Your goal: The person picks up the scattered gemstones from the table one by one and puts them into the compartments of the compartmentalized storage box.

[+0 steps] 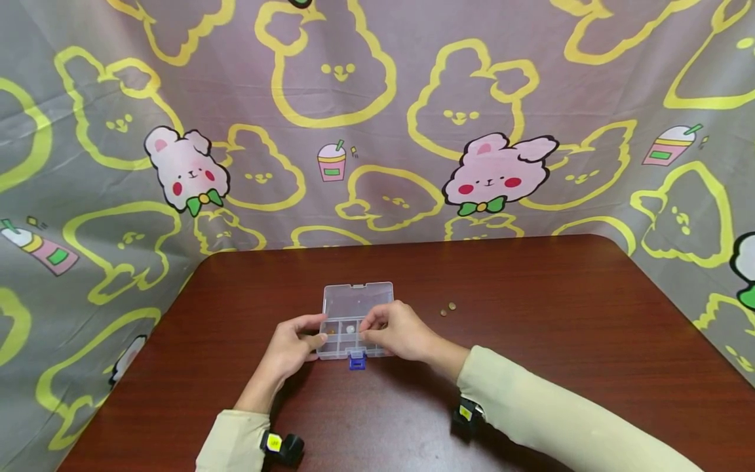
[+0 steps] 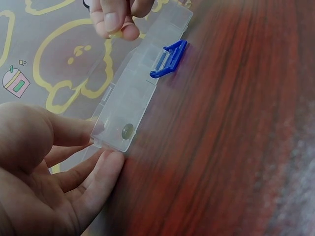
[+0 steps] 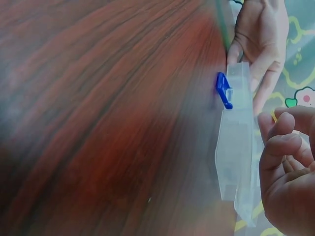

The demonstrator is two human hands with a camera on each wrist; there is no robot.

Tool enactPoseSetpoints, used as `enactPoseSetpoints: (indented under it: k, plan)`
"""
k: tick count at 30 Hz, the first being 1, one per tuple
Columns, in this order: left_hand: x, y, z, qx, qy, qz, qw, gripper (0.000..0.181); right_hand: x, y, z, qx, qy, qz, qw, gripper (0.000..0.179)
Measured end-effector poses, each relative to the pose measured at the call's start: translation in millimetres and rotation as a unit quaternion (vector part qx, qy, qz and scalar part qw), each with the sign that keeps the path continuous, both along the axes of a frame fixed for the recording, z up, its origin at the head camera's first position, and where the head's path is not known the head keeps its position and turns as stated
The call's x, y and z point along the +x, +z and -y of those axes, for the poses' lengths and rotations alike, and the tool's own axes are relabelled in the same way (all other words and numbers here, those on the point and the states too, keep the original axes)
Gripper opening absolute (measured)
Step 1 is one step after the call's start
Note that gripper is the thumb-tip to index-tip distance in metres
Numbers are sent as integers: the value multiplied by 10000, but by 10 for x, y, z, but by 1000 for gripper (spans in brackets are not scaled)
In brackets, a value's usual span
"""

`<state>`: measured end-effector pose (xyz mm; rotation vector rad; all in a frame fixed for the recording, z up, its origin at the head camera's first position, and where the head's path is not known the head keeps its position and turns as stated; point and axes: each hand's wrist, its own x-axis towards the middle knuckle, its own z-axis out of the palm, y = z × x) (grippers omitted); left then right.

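Note:
A clear plastic compartment box [image 1: 348, 347] stands on the table with its lid [image 1: 358, 301] raised and a blue latch [image 1: 357, 362] at its front. My left hand [image 1: 287, 347] grips the box's left end, thumb on the near side. Over the right-hand compartments, my right hand [image 1: 401, 331] pinches a tiny yellowish piece [image 2: 115, 35]; its kind cannot be made out. A whitish round piece [image 1: 350, 329] lies in a back compartment. Through the wall at the left end shows a greenish-brown bead [image 2: 127, 131]. The right hand hides part of the box's right side.
Two small brownish round pieces, one [image 1: 451, 306] slightly farther back than the other [image 1: 444, 313], lie on the brown wooden table [image 1: 531, 295] right of the box. A patterned cloth [image 1: 377, 131] hangs behind the table and along its sides.

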<state>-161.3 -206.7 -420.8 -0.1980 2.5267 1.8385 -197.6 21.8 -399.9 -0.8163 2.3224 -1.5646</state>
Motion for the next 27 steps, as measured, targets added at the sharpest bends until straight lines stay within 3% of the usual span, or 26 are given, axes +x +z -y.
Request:
enactPoseSetpoints:
  k: [13, 27]
  plan:
    - [-9, 7, 0, 20, -17, 6, 10000, 38, -2, -10, 178, -6, 182, -43, 9998, 4]
    - [-16, -19, 19, 86, -41, -33, 9999, 38, 1, -9, 260, 76, 106, 39, 9999, 3]
